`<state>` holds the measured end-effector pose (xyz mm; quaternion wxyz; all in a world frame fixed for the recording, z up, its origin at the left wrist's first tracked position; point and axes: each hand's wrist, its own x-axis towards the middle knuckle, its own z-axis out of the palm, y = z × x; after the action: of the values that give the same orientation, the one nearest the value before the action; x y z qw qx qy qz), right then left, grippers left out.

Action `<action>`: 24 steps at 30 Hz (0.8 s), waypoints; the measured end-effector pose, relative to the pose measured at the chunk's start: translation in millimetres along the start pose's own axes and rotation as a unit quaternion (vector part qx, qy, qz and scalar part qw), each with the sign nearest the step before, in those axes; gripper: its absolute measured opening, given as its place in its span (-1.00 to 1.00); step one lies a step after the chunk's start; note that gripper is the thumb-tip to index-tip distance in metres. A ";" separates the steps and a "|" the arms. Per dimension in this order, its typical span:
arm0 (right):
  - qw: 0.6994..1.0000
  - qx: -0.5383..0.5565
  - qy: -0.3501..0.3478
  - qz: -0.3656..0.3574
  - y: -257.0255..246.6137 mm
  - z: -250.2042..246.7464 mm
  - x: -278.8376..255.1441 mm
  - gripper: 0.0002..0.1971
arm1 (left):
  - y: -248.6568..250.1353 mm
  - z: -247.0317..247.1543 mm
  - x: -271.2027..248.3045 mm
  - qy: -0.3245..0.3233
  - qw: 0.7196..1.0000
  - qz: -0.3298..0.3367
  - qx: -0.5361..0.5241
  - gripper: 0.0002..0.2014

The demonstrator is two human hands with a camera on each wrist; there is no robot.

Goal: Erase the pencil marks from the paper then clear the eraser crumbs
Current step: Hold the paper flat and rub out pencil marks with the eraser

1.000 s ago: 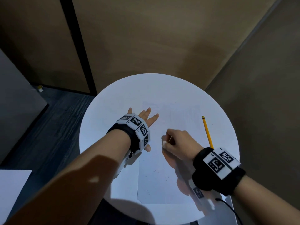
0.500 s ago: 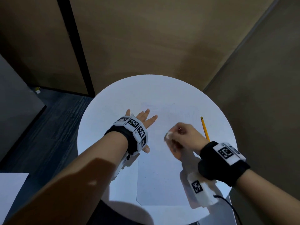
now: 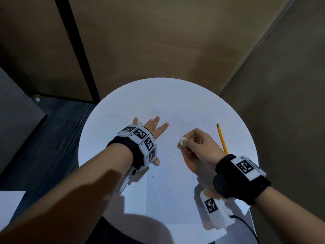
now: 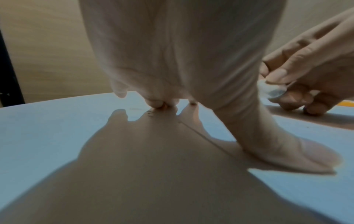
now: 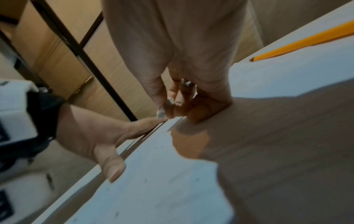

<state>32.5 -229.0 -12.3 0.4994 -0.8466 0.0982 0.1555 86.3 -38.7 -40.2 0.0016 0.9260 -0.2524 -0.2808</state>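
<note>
My right hand [image 3: 198,147] pinches small white eraser [image 3: 182,141] between thumb and fingertips, over upper middle of paper [image 3: 168,191]. My left hand [image 3: 151,132] flat, fingers spread, pins paper's left edge to round bench [image 3: 109,120]. Eraser soft, light; grip low, near rubbing end. Paper thin, slides and creases easily. Paper's long axis runs away from me. Crumbs [image 3: 165,188] dot lower half.

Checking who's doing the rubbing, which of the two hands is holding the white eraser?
The right hand, curled, pinches the small white eraser; the left hand lies flat with spread fingers.
</note>
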 end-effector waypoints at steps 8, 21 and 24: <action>0.973 -0.200 -0.038 -0.105 0.0 20.0 -5.5 -0.92 | 8.5 -12.1 13.0 0.006 1.000 0.011 0.001 0.29; 0.974 -0.189 -0.119 -0.050 -8.3 7.0 0.1 -0.87 | -1.8 -12.2 16.5 -0.036 0.999 0.007 0.013 0.37; 0.977 -0.185 -0.087 -0.056 -10.9 8.7 7.9 -0.89 | -2.2 -12.5 18.8 -0.035 0.999 0.009 0.014 0.37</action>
<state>42.0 -216.3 -10.1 0.3484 -0.9118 -0.0233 0.2162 107.3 -47.3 -39.7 -0.0178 0.9131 -0.2647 -0.3096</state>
